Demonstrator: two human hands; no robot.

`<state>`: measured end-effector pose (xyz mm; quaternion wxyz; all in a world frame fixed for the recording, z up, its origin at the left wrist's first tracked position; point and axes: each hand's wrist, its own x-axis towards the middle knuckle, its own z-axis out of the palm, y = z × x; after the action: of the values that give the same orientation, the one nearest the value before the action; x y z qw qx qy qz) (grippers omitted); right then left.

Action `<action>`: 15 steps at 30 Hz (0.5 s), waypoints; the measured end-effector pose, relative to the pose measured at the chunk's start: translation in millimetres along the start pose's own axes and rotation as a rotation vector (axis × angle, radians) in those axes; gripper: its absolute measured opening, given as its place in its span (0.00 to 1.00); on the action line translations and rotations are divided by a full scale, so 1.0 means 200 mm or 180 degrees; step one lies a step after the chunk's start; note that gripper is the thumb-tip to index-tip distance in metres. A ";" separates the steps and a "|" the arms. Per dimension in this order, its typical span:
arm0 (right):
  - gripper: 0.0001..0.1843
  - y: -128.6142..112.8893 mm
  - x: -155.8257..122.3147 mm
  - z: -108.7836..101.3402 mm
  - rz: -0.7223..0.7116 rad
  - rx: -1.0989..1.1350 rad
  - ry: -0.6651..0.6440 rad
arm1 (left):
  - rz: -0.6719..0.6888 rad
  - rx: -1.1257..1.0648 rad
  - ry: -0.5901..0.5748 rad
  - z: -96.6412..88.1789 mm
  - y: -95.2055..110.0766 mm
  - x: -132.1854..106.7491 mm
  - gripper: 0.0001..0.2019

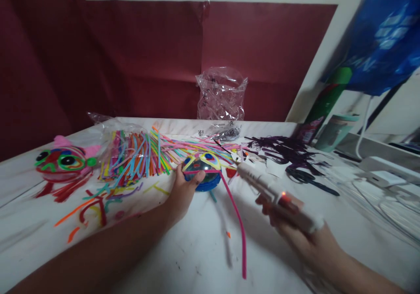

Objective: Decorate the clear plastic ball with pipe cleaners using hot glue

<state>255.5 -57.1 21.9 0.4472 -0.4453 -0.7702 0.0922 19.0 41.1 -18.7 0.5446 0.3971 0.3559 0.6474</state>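
My left hand (185, 189) grips a round dark craft piece (206, 181) with a blue rim and eye shapes of yellow, white and blue near its top. The thumb presses a pink pipe cleaner (234, 211) across its front, and the long free end hangs down to the right over the table. In my right hand (292, 224) is a white hot glue gun (262, 187) with a glowing orange light. Its nozzle points up and left, a little to the right of the craft piece, seemingly apart from it.
Colourful pipe cleaners (138, 154) lie behind, partly in clear plastic. At left sits a finished-looking face craft (64, 160) among cut scraps (98, 206). Dark purple strands (285, 149), black-handled scissors (308, 180) and a white charger with cables (383, 178) are at right. A clear bag (222, 95) stands behind.
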 end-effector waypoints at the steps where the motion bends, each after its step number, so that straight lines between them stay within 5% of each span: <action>1: 0.07 0.02 0.02 -0.03 0.0136 -0.0180 0.0105 | -0.0060 -0.0011 -0.0008 0.00 0.01 0.00 0.39; 9: 0.06 0.33 0.00 -0.12 0.0295 -0.2367 -0.0877 | -0.0305 -0.0350 -0.0393 0.00 0.04 -0.02 0.34; 15: 0.06 0.46 -0.12 -0.13 0.0111 -0.2537 -0.1063 | -0.0354 -0.0416 -0.0476 0.01 0.05 -0.03 0.35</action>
<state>336.5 -28.3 -26.3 0.1079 -0.5751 -0.7998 -0.1341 16.9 34.7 -10.4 0.6294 0.3876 0.2928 0.6065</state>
